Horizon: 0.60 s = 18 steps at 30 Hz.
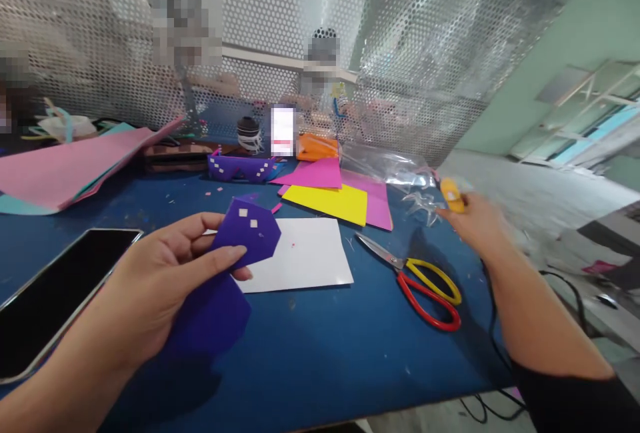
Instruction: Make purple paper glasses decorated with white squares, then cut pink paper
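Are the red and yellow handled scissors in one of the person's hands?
No, the red and yellow handled scissors lie on the blue table, apart from both the left hand and the right hand.

Head camera looks forward and down, close over the blue table [320,353].

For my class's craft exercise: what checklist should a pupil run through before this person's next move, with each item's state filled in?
1. Left hand grips the purple paper piece firmly: ok.
2. Right hand holds the small yellow object: ok, though blurred.
3. Scissors lie closed, clear of both hands: ok.
4. White sheet lies flat on the blue table: ok.
5. Phone safely off the table edge: cannot tell.
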Available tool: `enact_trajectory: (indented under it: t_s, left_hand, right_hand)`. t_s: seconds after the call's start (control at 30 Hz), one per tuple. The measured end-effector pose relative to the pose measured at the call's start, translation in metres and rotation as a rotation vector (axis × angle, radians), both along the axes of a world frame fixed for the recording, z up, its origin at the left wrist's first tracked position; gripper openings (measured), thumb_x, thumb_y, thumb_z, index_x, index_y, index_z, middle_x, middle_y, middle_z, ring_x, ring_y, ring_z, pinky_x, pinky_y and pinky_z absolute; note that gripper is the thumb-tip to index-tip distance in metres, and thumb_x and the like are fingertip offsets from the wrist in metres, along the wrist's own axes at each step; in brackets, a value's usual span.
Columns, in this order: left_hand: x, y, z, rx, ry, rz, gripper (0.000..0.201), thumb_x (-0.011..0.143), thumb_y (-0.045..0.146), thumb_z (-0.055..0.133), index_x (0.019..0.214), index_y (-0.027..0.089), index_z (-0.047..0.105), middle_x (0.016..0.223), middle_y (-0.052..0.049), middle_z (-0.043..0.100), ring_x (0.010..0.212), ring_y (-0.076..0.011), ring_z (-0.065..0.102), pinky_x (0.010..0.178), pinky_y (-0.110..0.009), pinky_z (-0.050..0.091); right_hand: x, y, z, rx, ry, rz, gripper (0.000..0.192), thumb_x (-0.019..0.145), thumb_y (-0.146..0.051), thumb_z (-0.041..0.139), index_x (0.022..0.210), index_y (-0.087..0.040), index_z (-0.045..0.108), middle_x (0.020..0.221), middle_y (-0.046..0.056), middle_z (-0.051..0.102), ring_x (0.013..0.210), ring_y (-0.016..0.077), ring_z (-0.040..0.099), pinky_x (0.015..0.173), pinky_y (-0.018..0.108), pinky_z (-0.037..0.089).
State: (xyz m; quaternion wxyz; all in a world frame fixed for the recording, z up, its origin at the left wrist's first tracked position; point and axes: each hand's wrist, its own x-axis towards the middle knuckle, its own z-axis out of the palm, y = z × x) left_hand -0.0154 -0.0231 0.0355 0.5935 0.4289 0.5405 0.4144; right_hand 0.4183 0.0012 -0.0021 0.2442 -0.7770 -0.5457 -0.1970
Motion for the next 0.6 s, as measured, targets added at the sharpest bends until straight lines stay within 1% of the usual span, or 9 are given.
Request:
enact_trajectory:
  t_s: [0.03,0.07,0.1,0.17,0.2,0.3,0.37,0.47,0.6]
  left_hand:
    - [-0.001,0.001,0.001,-0.002,0.002,0.008,0.042,0.065,0.028,0.084,0.102,0.024,0.065,0.075,0.003,0.074,0.064,-0.0156,0.07,0.043,-0.015,0.048]
    - [-0.003,0.002,0.002,-0.009,0.007,0.013,0.042,0.064,0.026,0.084,0.102,0.024,0.065,0.074,0.003,0.074,0.065,-0.0159,0.07,0.044,-0.015,0.048]
    - [-0.004,0.003,0.003,-0.013,0.013,0.017,0.042,0.064,0.023,0.083,0.102,0.024,0.065,0.074,0.004,0.074,0.065,-0.0159,0.07,0.045,-0.016,0.049]
    - [-0.005,0.003,0.005,-0.004,0.02,0.024,0.042,0.063,0.017,0.082,0.1,0.024,0.065,0.073,0.005,0.073,0.064,-0.015,0.069,0.045,-0.015,0.049]
    - [-0.005,0.003,0.006,0.006,0.018,0.02,0.042,0.062,0.015,0.082,0.099,0.024,0.065,0.072,0.005,0.073,0.063,-0.0147,0.069,0.045,-0.015,0.049]
    - [-0.003,0.001,0.006,0.05,0.002,0.037,0.04,0.062,0.016,0.082,0.098,0.022,0.066,0.073,0.005,0.073,0.061,-0.0144,0.068,0.042,-0.015,0.048]
    - [-0.002,0.001,0.004,0.079,-0.004,0.065,0.036,0.064,0.022,0.083,0.096,0.022,0.067,0.076,0.003,0.074,0.06,-0.0141,0.068,0.042,-0.014,0.048]
    - [-0.002,0.002,0.002,0.101,-0.009,0.063,0.033,0.066,0.026,0.082,0.096,0.021,0.068,0.077,0.002,0.074,0.06,-0.014,0.068,0.044,-0.015,0.05]
    - [-0.004,0.003,0.002,0.087,-0.013,0.02,0.035,0.066,0.022,0.08,0.099,0.02,0.066,0.076,0.001,0.075,0.062,-0.0144,0.069,0.048,-0.016,0.052]
  right_hand:
    - [0.01,0.007,-0.005,-0.089,0.019,-0.016,0.058,0.099,-0.051,0.032,0.091,-0.008,0.07,0.087,0.008,0.068,0.083,0.0217,0.068,0.064,0.032,0.05]
    - [0.018,0.013,-0.009,-0.16,0.036,-0.033,0.047,0.102,-0.044,0.034,0.103,-0.011,0.068,0.101,0.006,0.067,0.092,0.0206,0.067,0.073,0.033,0.054]
    - [0.023,0.018,-0.013,-0.223,0.054,-0.041,0.035,0.101,-0.04,0.042,0.113,-0.014,0.064,0.111,0.007,0.065,0.099,0.0206,0.065,0.08,0.037,0.055]
    - [0.03,0.026,-0.019,-0.296,0.07,-0.044,0.031,0.097,-0.036,0.053,0.122,-0.019,0.059,0.123,0.008,0.061,0.106,0.0209,0.062,0.087,0.041,0.054]
    - [0.033,0.03,-0.021,-0.317,0.073,-0.04,0.032,0.097,-0.037,0.052,0.123,-0.018,0.059,0.124,0.008,0.06,0.108,0.022,0.062,0.088,0.042,0.054]
    - [0.035,0.039,-0.022,-0.353,0.072,-0.031,0.036,0.102,-0.039,0.04,0.12,-0.016,0.061,0.123,0.008,0.06,0.111,0.0238,0.061,0.088,0.041,0.053]
    - [0.034,0.044,-0.022,-0.371,0.066,-0.034,0.036,0.103,-0.038,0.038,0.119,-0.016,0.061,0.122,0.007,0.06,0.111,0.0233,0.061,0.087,0.041,0.053]
    - [0.029,0.045,-0.021,-0.393,0.038,-0.042,0.038,0.098,-0.045,0.046,0.107,-0.014,0.067,0.109,0.009,0.066,0.103,0.0232,0.065,0.081,0.037,0.052]
    - [0.018,0.039,-0.012,-0.352,-0.007,-0.044,0.056,0.079,-0.058,0.064,0.087,-0.003,0.074,0.088,0.024,0.07,0.091,0.0329,0.069,0.062,0.041,0.039]
